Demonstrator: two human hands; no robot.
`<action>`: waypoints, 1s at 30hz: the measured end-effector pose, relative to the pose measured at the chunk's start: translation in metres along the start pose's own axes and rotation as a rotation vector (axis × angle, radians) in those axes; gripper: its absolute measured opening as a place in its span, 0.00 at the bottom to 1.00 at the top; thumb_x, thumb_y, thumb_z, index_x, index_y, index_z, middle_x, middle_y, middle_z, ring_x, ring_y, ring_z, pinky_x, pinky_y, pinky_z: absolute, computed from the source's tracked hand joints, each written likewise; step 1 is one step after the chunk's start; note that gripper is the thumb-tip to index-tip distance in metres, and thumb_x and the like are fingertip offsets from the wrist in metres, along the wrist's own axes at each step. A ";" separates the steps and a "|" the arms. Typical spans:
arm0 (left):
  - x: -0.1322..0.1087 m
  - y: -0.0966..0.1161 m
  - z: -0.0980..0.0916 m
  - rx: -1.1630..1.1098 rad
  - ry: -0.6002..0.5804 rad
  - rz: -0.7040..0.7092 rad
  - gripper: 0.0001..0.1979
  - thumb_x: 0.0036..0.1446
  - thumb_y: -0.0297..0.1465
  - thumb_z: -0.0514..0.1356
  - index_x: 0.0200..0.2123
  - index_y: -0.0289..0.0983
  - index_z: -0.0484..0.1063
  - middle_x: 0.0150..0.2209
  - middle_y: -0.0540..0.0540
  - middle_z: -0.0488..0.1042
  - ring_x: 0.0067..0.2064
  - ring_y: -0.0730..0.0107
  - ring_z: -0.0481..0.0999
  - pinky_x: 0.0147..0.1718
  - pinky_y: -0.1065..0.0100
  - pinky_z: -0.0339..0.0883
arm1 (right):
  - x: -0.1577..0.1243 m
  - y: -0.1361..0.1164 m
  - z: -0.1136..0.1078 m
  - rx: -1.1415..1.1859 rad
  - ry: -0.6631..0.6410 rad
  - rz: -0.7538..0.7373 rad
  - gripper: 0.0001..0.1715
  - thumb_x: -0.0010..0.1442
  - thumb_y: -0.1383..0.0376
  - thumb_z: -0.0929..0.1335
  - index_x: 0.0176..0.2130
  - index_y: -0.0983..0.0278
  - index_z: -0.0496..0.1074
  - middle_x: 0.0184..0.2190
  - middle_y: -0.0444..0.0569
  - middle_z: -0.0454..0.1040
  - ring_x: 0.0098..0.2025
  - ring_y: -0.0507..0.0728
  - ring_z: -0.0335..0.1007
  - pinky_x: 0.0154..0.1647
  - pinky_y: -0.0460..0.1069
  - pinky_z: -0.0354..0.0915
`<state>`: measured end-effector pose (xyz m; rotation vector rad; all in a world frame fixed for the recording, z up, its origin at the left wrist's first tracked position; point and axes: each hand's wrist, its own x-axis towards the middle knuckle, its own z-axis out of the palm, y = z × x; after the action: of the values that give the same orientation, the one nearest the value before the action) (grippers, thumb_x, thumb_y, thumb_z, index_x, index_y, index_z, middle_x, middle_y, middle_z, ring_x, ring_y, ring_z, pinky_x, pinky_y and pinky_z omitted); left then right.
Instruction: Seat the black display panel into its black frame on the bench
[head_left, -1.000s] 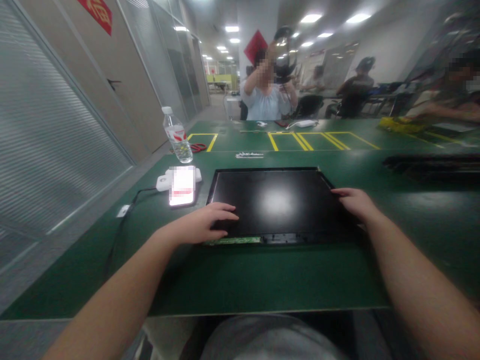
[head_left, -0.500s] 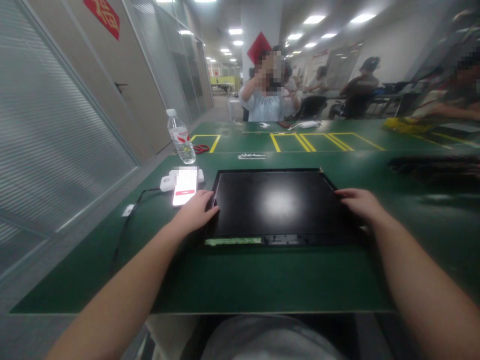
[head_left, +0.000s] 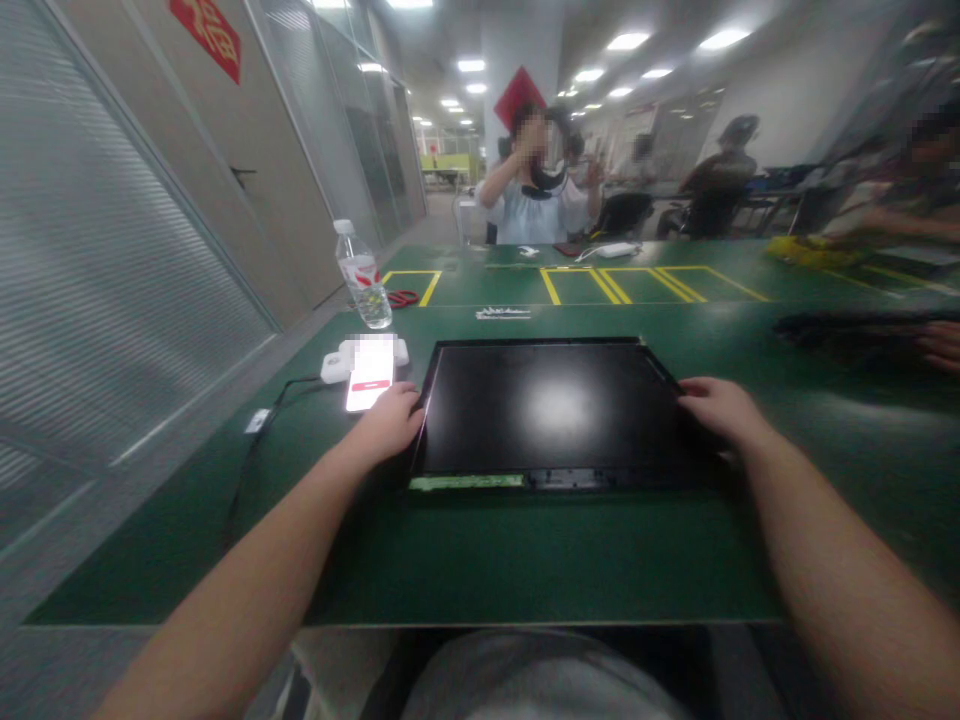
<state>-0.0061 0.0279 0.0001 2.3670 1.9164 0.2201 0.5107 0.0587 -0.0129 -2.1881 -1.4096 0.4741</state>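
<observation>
Ceiling lights [head_left: 628,41] shine over a green table [head_left: 555,560] marked with yellow lines [head_left: 551,287] in an office, where a co-worker [head_left: 502,212] in a pale top sits at the far side, one arm raised. In the foreground, a black screen [head_left: 487,400] lies flat on the table between a person's two hands, a green strip [head_left: 466,482] along its near edge. The left hand [head_left: 386,420] rests at the left edge, fingers bent against the frame; the right hand [head_left: 721,408] touches the right edge, fingers likewise bent, though whether either pinches the screen from beneath cannot be told. Just beside the left hand lies a lit phone [head_left: 369,390], with a bottle [head_left: 365,285] standing beyond it, near red scissors [head_left: 405,298]
</observation>
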 end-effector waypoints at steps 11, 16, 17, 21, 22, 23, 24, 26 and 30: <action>-0.002 0.016 -0.003 -0.067 0.052 -0.054 0.25 0.61 0.28 0.52 0.54 0.23 0.80 0.59 0.23 0.78 0.61 0.39 0.77 0.63 0.49 0.68 | -0.004 -0.004 0.005 -0.151 0.013 -0.057 0.26 0.59 0.68 0.69 0.56 0.67 0.79 0.50 0.59 0.82 0.52 0.68 0.79 0.54 0.58 0.73; -0.002 0.015 -0.006 -0.236 0.100 -0.085 0.20 0.56 0.27 0.55 0.45 0.31 0.84 0.54 0.31 0.82 0.59 0.40 0.79 0.62 0.49 0.69 | -0.003 -0.003 0.006 -0.146 0.005 -0.063 0.25 0.59 0.68 0.69 0.56 0.67 0.79 0.50 0.58 0.82 0.52 0.67 0.79 0.53 0.58 0.73; -0.002 0.015 -0.007 -0.299 0.121 -0.098 0.19 0.55 0.27 0.56 0.44 0.33 0.85 0.53 0.33 0.83 0.58 0.41 0.79 0.61 0.49 0.70 | -0.002 -0.003 0.005 -0.143 0.005 -0.061 0.25 0.59 0.68 0.69 0.55 0.66 0.80 0.50 0.58 0.82 0.52 0.67 0.79 0.53 0.58 0.73; -0.006 0.021 -0.011 -0.692 0.225 -0.254 0.17 0.53 0.27 0.60 0.42 0.39 0.86 0.42 0.42 0.87 0.47 0.47 0.84 0.53 0.53 0.75 | -0.002 -0.003 0.004 -0.124 0.007 -0.048 0.24 0.58 0.68 0.69 0.54 0.66 0.80 0.50 0.59 0.83 0.52 0.67 0.80 0.53 0.58 0.73; -0.007 0.025 -0.012 -0.812 0.243 -0.331 0.17 0.54 0.27 0.61 0.44 0.39 0.86 0.40 0.43 0.87 0.43 0.50 0.85 0.49 0.55 0.77 | -0.002 -0.003 0.004 -0.120 0.011 -0.049 0.24 0.58 0.68 0.69 0.54 0.66 0.80 0.50 0.59 0.83 0.51 0.67 0.80 0.53 0.58 0.73; -0.008 0.028 -0.013 -0.928 0.254 -0.417 0.18 0.54 0.28 0.63 0.46 0.39 0.86 0.37 0.44 0.87 0.38 0.53 0.85 0.43 0.57 0.78 | -0.003 -0.003 0.004 -0.117 0.016 -0.049 0.24 0.58 0.68 0.69 0.53 0.66 0.81 0.49 0.59 0.83 0.51 0.67 0.80 0.53 0.58 0.73; -0.009 0.032 -0.014 -1.037 0.264 -0.496 0.19 0.55 0.28 0.63 0.49 0.37 0.85 0.35 0.44 0.86 0.34 0.56 0.84 0.38 0.60 0.78 | -0.003 -0.003 0.004 -0.115 0.019 -0.048 0.24 0.58 0.68 0.69 0.53 0.66 0.81 0.49 0.59 0.83 0.51 0.67 0.80 0.52 0.58 0.73; -0.009 0.039 -0.015 -1.207 0.273 -0.616 0.21 0.56 0.26 0.64 0.54 0.35 0.83 0.31 0.44 0.85 0.28 0.61 0.82 0.30 0.65 0.76 | -0.004 -0.003 0.004 -0.112 0.017 -0.042 0.25 0.58 0.68 0.70 0.54 0.66 0.80 0.50 0.59 0.83 0.51 0.67 0.80 0.52 0.57 0.73; -0.005 0.041 -0.014 -1.332 0.315 -0.720 0.20 0.58 0.24 0.64 0.54 0.33 0.82 0.26 0.46 0.83 0.22 0.67 0.79 0.23 0.70 0.72 | -0.004 -0.002 0.005 -0.118 0.014 -0.048 0.24 0.58 0.68 0.69 0.54 0.66 0.80 0.49 0.58 0.83 0.51 0.67 0.79 0.51 0.56 0.73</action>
<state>0.0302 0.0142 0.0200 0.7823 1.6540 1.3079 0.5053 0.0567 -0.0155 -2.2391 -1.5143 0.3658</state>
